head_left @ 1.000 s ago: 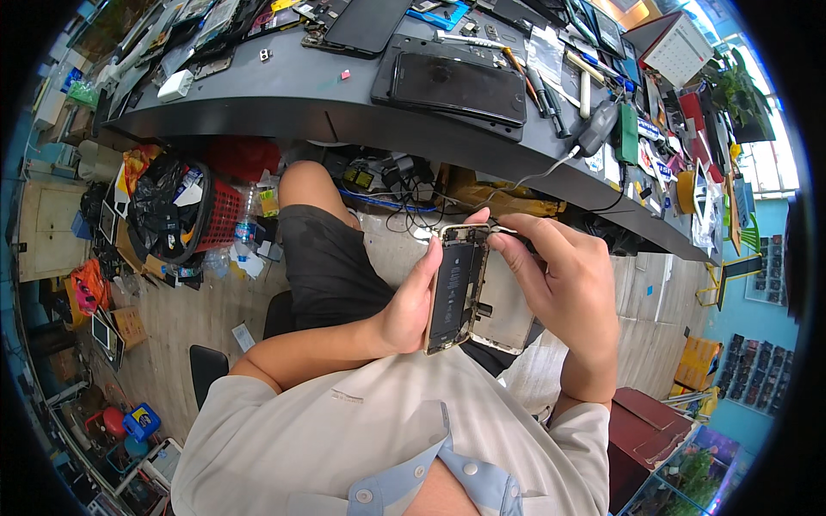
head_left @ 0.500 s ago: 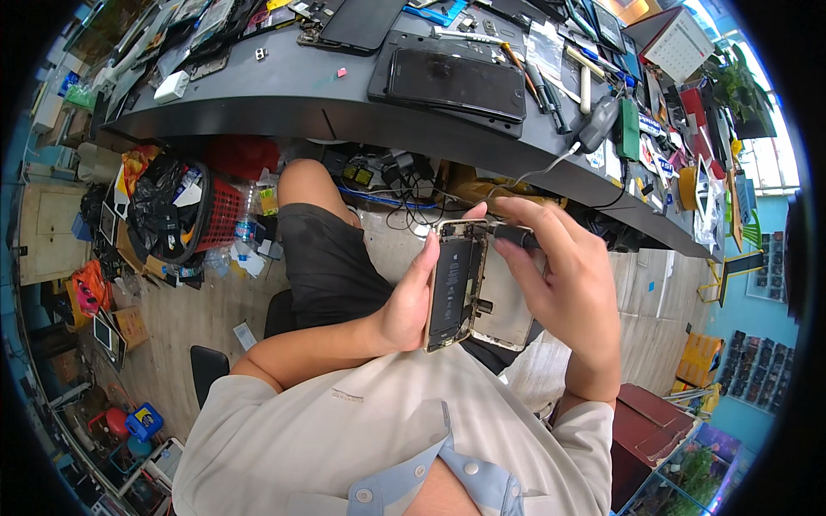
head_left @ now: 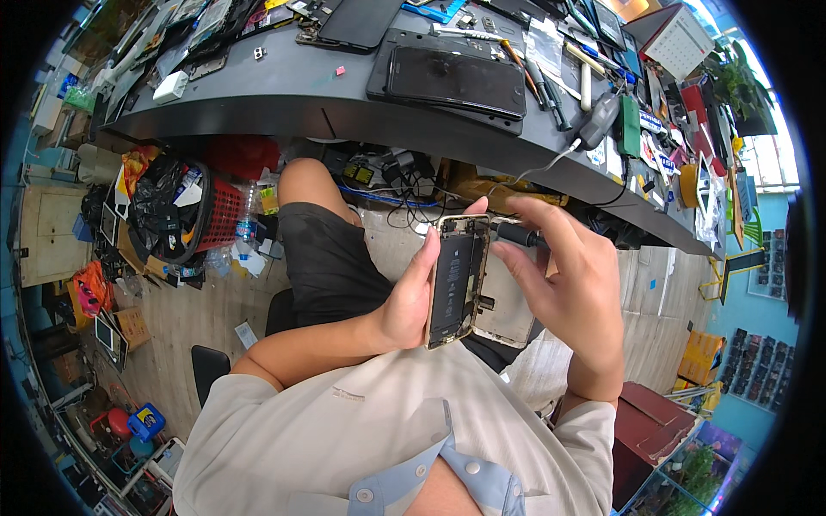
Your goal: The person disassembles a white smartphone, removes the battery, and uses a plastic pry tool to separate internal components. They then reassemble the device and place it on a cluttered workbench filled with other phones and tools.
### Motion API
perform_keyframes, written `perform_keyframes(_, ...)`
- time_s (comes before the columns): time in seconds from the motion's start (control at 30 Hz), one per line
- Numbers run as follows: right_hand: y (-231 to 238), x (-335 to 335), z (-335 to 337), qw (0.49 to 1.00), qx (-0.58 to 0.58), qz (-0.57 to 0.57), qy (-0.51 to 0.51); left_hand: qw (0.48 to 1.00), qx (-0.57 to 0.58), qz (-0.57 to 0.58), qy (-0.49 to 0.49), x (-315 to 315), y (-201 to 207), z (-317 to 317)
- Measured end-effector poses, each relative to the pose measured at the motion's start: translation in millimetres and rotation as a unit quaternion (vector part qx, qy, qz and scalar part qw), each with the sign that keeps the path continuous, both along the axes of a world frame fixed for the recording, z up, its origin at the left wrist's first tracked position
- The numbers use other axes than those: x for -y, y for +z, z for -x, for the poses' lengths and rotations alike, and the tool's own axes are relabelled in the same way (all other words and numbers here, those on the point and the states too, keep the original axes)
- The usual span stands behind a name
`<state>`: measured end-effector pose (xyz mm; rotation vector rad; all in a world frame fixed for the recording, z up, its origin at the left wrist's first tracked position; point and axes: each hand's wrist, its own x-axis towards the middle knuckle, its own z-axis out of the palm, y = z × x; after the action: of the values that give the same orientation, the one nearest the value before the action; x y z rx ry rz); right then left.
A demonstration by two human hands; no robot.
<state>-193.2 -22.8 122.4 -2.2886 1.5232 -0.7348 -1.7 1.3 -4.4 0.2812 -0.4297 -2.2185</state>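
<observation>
One opened smartphone [head_left: 460, 277] up in the air, with a long black battery [head_left: 447, 301] inside and a thin flat panel [head_left: 504, 320] spread out to the right. In the left hand [head_left: 406, 311]: the phone, fingers [head_left: 476, 206] snug round the left edge and back, with one tip showing past the top. In the right hand [head_left: 572, 277]: a dark, round tool handle [head_left: 517, 233], pinched between fingers, close by the top right corner of the phone. Touching the phone or just short: cannot tell. Ahead, on the grey surface [head_left: 284, 86]: a black smartphone [head_left: 456, 82] flat on a black slab [head_left: 422, 39], with screwdrivers [head_left: 557, 101] to the right. Low down on the left: a red basket [head_left: 226, 212].
</observation>
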Motion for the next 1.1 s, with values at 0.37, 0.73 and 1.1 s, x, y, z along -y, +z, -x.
perform_keyframes(0.37,-2.0,-4.0,4.3,1.000,0.017,-0.012,-0.011,0.999,0.015,-0.026,0.010,1.3,2.9,2.9)
perform_keyframes(0.73,-6.7,-4.5,4.3,0.999,0.040,0.002,-0.012,1.000,-0.021,-0.012,0.012,1.3,-1.5,2.0)
perform_keyframes(1.1,-2.8,-9.0,3.2,0.997,0.068,0.005,-0.022,0.998,0.000,-0.049,0.029,5.0,3.3,2.7)
